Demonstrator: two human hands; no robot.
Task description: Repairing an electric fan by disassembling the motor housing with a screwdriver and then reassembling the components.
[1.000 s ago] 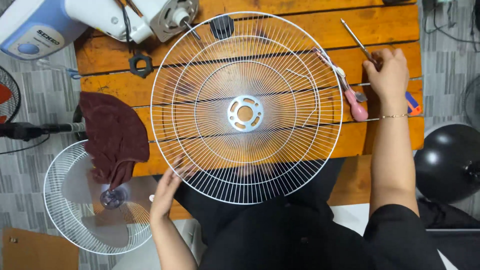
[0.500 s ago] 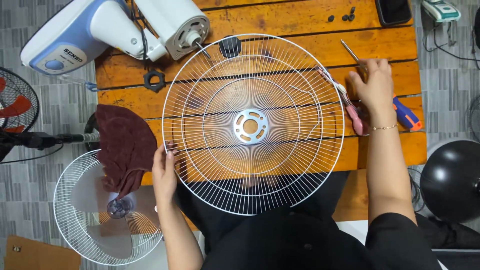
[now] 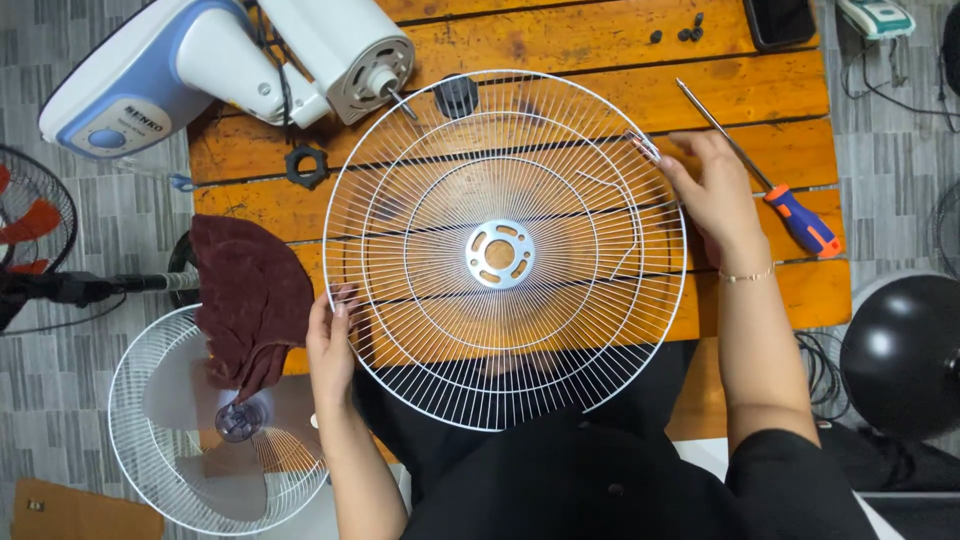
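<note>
Both hands steady a round white wire fan guard (image 3: pixel 505 250) flat on the orange wooden surface (image 3: pixel 760 90): left hand (image 3: pixel 332 345) clasps its near-left rim, right hand (image 3: pixel 712 190) its far-right rim, beside an orange-handled screwdriver (image 3: pixel 765 175).

An orange slatted wooden table (image 3: pixel 560 40) carries a white-and-blue fan motor body (image 3: pixel 220 60) at ten o'clock, a black plastic ring nut (image 3: pixel 306 166) just below it, and an orange-and-blue-handled screwdriver (image 3: pixel 770 180) at two o'clock. A dark red cloth (image 3: pixel 250 300) drapes at nine o'clock over a second white wire fan guard with clear blades (image 3: pixel 210 430) on the floor. A black dome-shaped object (image 3: pixel 900 355) sits at four o'clock.
</note>
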